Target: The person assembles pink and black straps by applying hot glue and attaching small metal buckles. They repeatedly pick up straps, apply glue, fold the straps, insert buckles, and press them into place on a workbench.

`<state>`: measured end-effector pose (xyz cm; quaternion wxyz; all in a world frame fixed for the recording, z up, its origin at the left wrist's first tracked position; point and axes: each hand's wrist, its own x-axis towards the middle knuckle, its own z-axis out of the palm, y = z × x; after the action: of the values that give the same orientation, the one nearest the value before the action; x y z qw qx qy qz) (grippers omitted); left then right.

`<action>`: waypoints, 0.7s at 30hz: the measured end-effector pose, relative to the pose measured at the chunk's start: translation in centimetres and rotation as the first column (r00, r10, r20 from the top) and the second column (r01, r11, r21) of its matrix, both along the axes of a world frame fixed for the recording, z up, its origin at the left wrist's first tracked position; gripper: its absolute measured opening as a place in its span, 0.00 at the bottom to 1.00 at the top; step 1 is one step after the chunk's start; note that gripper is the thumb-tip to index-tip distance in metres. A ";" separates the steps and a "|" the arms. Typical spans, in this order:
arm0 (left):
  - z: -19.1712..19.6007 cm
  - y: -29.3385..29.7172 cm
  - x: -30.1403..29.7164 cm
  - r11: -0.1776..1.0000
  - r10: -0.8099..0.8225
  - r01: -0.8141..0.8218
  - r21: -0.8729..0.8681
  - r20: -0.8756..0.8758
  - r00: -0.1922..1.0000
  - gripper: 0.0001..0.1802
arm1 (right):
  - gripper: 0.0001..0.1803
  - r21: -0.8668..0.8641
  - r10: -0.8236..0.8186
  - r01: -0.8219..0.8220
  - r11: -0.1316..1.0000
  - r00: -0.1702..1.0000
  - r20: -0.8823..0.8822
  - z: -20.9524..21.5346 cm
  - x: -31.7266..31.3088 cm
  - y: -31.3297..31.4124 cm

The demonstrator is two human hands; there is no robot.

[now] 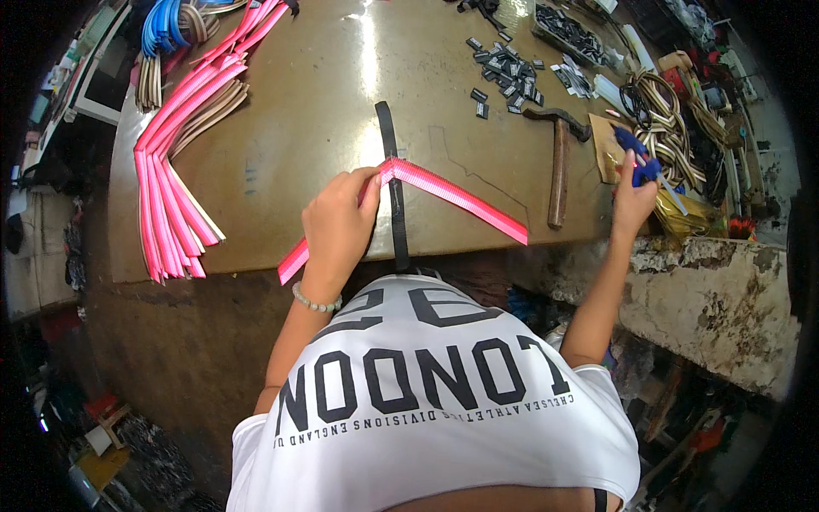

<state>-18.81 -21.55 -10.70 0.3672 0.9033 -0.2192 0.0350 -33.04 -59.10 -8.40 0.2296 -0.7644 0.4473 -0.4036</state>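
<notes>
I stand at the near edge of a brown workbench (324, 111), looking down over my white printed shirt (426, 410). My left hand (339, 224) pinches a bright pink strap (444, 192) at its fold, thumb and fingers closed on it just above the near edge; one half of the strap slants down past the edge toward me, the other runs right across the bench toward a wooden-handled hammer (559, 166). A narrow black strap (392, 183) lies under the fold, running straight from mid-bench to the near edge. A bead bracelet (316, 303) circles my left wrist. My right hand (636, 200) reaches to the right edge of the bench, fingers wrapped around a blue-handled tool (638, 158); I cannot tell what kind of tool it is. Near the left edge lies a bundle of folded pink straps (171, 188), with blue straps (166, 26) at the far left corner. Small dark metal pieces (508, 72) are scattered toward the far right, and coils of tan cord (661, 119) sit just beyond my right hand.
</notes>
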 end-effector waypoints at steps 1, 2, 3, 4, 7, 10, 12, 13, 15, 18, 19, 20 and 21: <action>-0.2 0.1 -0.3 1.000 0.016 -0.016 0.005 -0.011 1.000 0.09 | 0.24 0.061 0.204 -0.210 0.976 0.975 0.087 1.1 1.1 2.4; -0.4 0.2 -0.5 0.999 0.032 -0.032 0.014 -0.020 0.999 0.08 | 0.21 0.181 0.344 -0.344 0.921 0.938 0.037 2.2 2.0 4.6; -0.6 0.3 -0.3 1.000 0.018 -0.018 0.003 0.002 1.000 0.08 | 0.22 0.259 0.512 -0.517 0.816 0.854 0.090 2.5 3.1 7.3; -0.7 0.2 -0.1 1.000 0.001 -0.001 -0.006 0.026 1.000 0.08 | 0.23 0.288 0.661 -0.658 0.696 0.744 0.103 2.5 4.5 9.6; -0.9 0.1 0.6 1.000 -0.022 0.022 -0.003 0.030 0.999 0.08 | 0.28 0.298 0.861 -0.810 0.505 0.497 -0.108 2.3 7.7 13.7; -1.1 0.1 1.0 1.000 -0.017 0.018 -0.020 0.052 0.999 0.07 | 0.31 0.347 0.862 -0.789 0.507 0.455 -0.223 2.1 9.2 14.9; -1.2 0.1 0.9 0.999 -0.019 0.021 -0.027 0.081 0.997 0.07 | 0.31 0.317 0.873 -0.814 0.487 0.440 -0.211 2.3 9.5 15.1; -1.3 0.1 0.9 0.999 -0.016 0.018 -0.026 0.087 0.996 0.07 | 0.30 0.315 0.869 -0.811 0.493 0.440 -0.226 2.6 9.6 15.1; -1.5 0.1 0.9 0.999 -0.017 0.019 -0.026 0.097 0.995 0.07 | 0.29 0.312 0.857 -0.802 0.510 0.445 -0.258 3.0 9.6 15.2; -1.6 0.1 0.9 1.000 -0.019 0.021 -0.011 0.092 0.996 0.07 | 0.30 0.369 0.841 -0.761 0.534 0.433 -0.324 3.0 9.6 15.3; -1.6 0.1 0.9 1.000 -0.021 0.023 -0.014 0.095 0.995 0.07 | 0.30 0.344 0.855 -0.787 0.512 0.429 -0.290 2.8 9.6 15.3; -1.6 0.2 0.9 0.999 -0.022 0.025 -0.023 0.107 0.994 0.07 | 0.31 0.317 0.869 -0.813 0.489 0.424 -0.254 2.5 9.5 15.3; -1.6 0.2 0.9 0.999 -0.024 0.028 -0.033 0.114 0.993 0.07 | 0.31 0.289 0.882 -0.836 0.467 0.417 -0.220 2.2 9.4 15.3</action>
<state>-17.93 -21.39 -12.31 0.3700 0.8905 -0.2507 0.0855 -23.66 -43.76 -6.15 0.3738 -0.9242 0.0508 -0.0594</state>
